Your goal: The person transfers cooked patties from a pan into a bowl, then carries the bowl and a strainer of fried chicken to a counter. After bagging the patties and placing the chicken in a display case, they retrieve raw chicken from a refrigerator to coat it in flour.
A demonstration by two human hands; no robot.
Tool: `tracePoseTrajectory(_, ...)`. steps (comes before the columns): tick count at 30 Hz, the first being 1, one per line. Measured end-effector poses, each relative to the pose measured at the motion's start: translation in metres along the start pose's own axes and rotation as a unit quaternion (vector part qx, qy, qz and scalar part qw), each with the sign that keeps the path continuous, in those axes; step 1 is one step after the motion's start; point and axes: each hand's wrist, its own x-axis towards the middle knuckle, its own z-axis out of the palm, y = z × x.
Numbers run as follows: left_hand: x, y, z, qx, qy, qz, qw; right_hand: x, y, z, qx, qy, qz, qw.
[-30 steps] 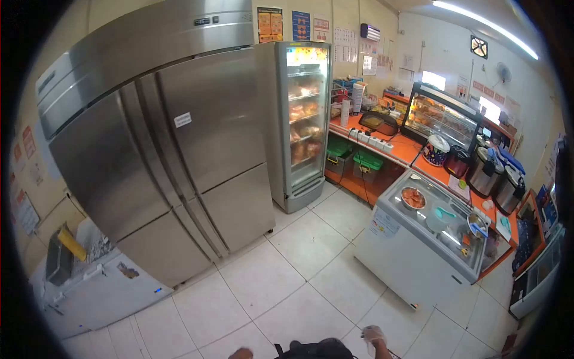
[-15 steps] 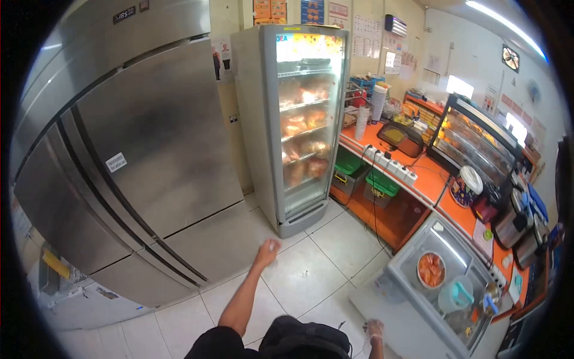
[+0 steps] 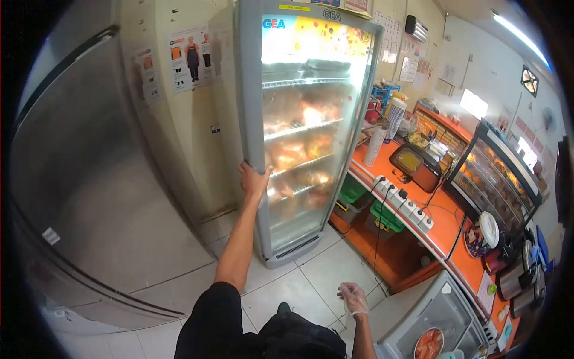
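A tall glass-door fridge [image 3: 246, 119] with lit shelves of bagged food [image 3: 290, 154] stands in front of me, its door closed. My left hand [image 3: 255, 179] reaches up to the left edge of its door frame, with fingers wrapped round that edge. Lower down, my right hand [image 3: 353, 297], in a clear plastic glove, hangs over the floor tiles with its fingers curled. Whether that hand holds anything is too small to make out.
A large steel fridge [image 3: 89, 167] fills the left side. On the right runs an orange counter [image 3: 439, 206] with power strips [image 3: 403, 203] and a glass food warmer [image 3: 493, 170]. A chest freezer [image 3: 439, 311] with a bowl of orange-red food [image 3: 429, 344] is at the lower right.
The view has moved closer to the glass-door fridge. My left hand has risen from above the floor to the door's edge. My right hand has come up and left, away from the chest freezer's side.
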Motion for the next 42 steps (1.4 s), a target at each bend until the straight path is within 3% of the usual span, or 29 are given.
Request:
tracePoseTrajectory(3, 0.008, 0.006, -0.014, 0.011, -0.049, -0.010, 0.999, 0.046, -0.045, 0.005, 0.040, 0.002, -0.003, 0.999)
tracePoseTrajectory(6, 0.009, -0.002, -0.007, 0.016, -0.025, 0.014, 0.999, 0.096, -0.085, 0.010, 0.040, -0.012, -0.007, 0.999)
tracePoseTrajectory(10, -0.041, 0.017, -0.025, -0.050, -0.043, 0.011, 0.998, 0.163, -0.112, 0.030, 0.104, -0.062, -0.044, 0.992)
tracePoseTrajectory(11, -0.062, 0.020, -0.030, -0.028, -0.031, 0.065, 0.997, 0.178, -0.121, 0.034, 0.113, -0.073, -0.038, 0.990)
tracePoseTrajectory(14, -0.116, 0.031, -0.051, -0.087, -0.139, 0.139, 0.977, 0.204, -0.126, 0.043, 0.167, -0.131, 0.008, 0.977)
tracePoseTrajectory(15, -0.132, 0.033, -0.050, -0.123, -0.183, 0.172, 0.960, 0.217, -0.104, 0.036, 0.120, -0.099, 0.030, 0.987)
tracePoseTrajectory(17, -0.156, 0.034, -0.031, -0.252, -0.283, 0.086, 0.921, 0.237, -0.039, 0.009, 0.060, -0.026, 0.075, 0.995)
tracePoseTrajectory(20, -0.156, 0.049, -0.007, -0.238, -0.291, 0.104, 0.921, 0.238, 0.034, -0.057, 0.146, 0.095, 0.088, 0.981)
tracePoseTrajectory(22, -0.149, 0.057, 0.011, -0.230, -0.282, 0.097, 0.926, 0.232, 0.047, -0.106, 0.175, 0.156, 0.066, 0.970)
tracePoseTrajectory(24, -0.135, 0.065, 0.036, -0.235, -0.250, 0.110, 0.933, 0.233, 0.034, -0.146, 0.180, 0.204, 0.023, 0.962)
tracePoseTrajectory(29, -0.028, 0.124, 0.087, -0.155, -0.133, 0.322, 0.924, 0.237, -0.042, -0.217, 0.164, 0.282, -0.092, 0.941)
tracePoseTrajectory(31, 0.030, 0.160, 0.102, -0.099, -0.104, 0.349, 0.926, 0.235, -0.054, -0.230, 0.160, 0.300, -0.120, 0.933)
tracePoseTrajectory(33, 0.078, 0.191, 0.118, 0.006, -0.150, 0.299, 0.942, 0.237, -0.059, -0.237, 0.155, 0.318, -0.141, 0.925)
tracePoseTrajectory(35, 0.128, 0.187, 0.157, 0.125, -0.107, 0.339, 0.926, 0.236, -0.047, -0.236, 0.146, 0.336, -0.155, 0.917)
tracePoseTrajectory(36, 0.156, 0.160, 0.193, 0.085, -0.052, 0.425, 0.900, 0.234, -0.035, -0.233, 0.128, 0.348, -0.157, 0.915)
tracePoseTrajectory(38, 0.191, 0.145, 0.242, 0.113, -0.157, 0.412, 0.890, 0.232, 0.004, -0.223, 0.050, 0.389, -0.145, 0.908)
tracePoseTrajectory(39, 0.179, 0.186, 0.217, 0.197, -0.253, 0.331, 0.888, 0.234, 0.030, -0.220, 0.000, 0.418, -0.129, 0.899)
tracePoseTrajectory(40, 0.182, 0.186, 0.225, 0.151, -0.210, 0.388, 0.884, 0.234, 0.058, -0.210, -0.050, 0.444, -0.113, 0.887)
tracePoseTrajectory(41, 0.187, 0.179, 0.234, 0.103, -0.167, 0.441, 0.876, 0.235, 0.071, -0.196, 0.129, 0.472, -0.025, 0.872)
tracePoseTrajectory(42, 0.191, 0.171, 0.242, 0.051, -0.125, 0.488, 0.862, 0.229, 0.085, -0.180, 0.302, 0.480, 0.063, 0.821)
